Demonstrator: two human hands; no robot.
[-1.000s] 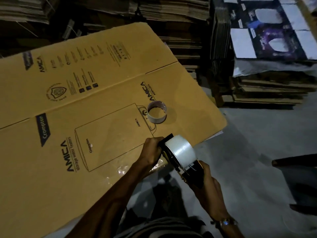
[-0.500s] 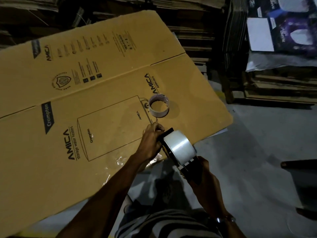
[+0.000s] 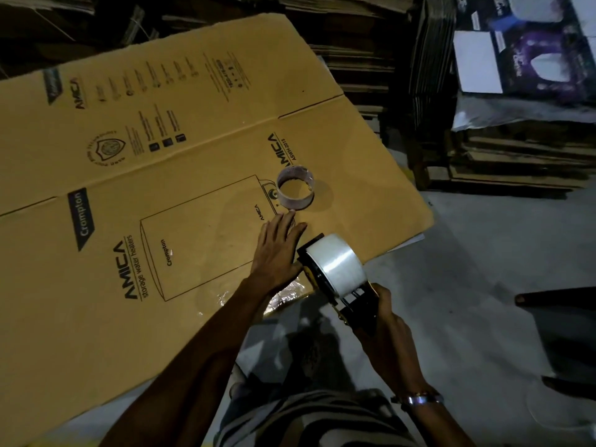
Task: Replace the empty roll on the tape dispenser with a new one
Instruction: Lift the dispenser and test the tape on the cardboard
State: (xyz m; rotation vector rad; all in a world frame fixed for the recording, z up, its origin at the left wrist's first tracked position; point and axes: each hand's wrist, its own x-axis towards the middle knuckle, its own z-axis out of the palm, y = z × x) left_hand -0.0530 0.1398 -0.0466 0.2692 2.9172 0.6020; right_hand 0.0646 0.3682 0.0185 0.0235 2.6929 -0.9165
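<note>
Head view: right hand at 5 o'clock has its fingers wrapped round the black tape dispenser handle, new clear roll seated on it, tilted, over the flattened carton's near edge. Left hand sits flat at the roll's 9 o'clock, fingers straight and close together, holding nothing, fingertips just short of the empty core. That core stands on end on the carton at the dispenser's 11 o'clock, near it but apart.
</note>
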